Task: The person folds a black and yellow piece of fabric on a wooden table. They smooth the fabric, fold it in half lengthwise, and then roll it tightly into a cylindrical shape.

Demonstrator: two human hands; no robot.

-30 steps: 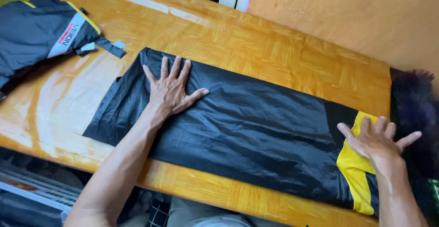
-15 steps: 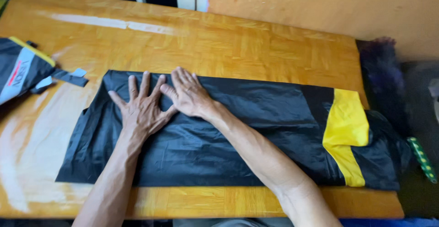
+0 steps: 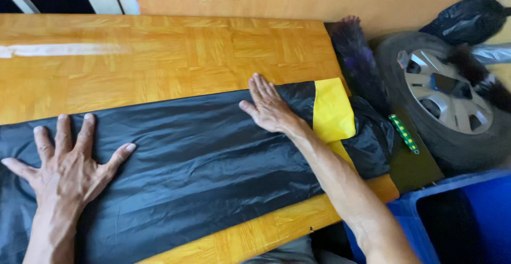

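A long black garment (image 3: 202, 163) with a yellow band (image 3: 332, 109) lies flat across a wooden table (image 3: 159, 56). My left hand (image 3: 66, 160) presses flat on its left part, fingers spread. My right hand (image 3: 269, 107) lies flat on the cloth just left of the yellow band, fingers together and pointing away from me. Neither hand grips anything. The garment's right end bunches and hangs over the table's right edge.
A car wheel (image 3: 452, 99) leans beside the table on the right, with a dark feathery thing (image 3: 356, 56) and a black bag (image 3: 468, 16) near it. A blue bin (image 3: 458, 221) stands at lower right. A green and yellow strip (image 3: 403, 132) lies by the table's edge.
My right hand has slid right along the garment, away from my left hand, up to the yellow band. The view has swung right, so the wheel and bin now show.
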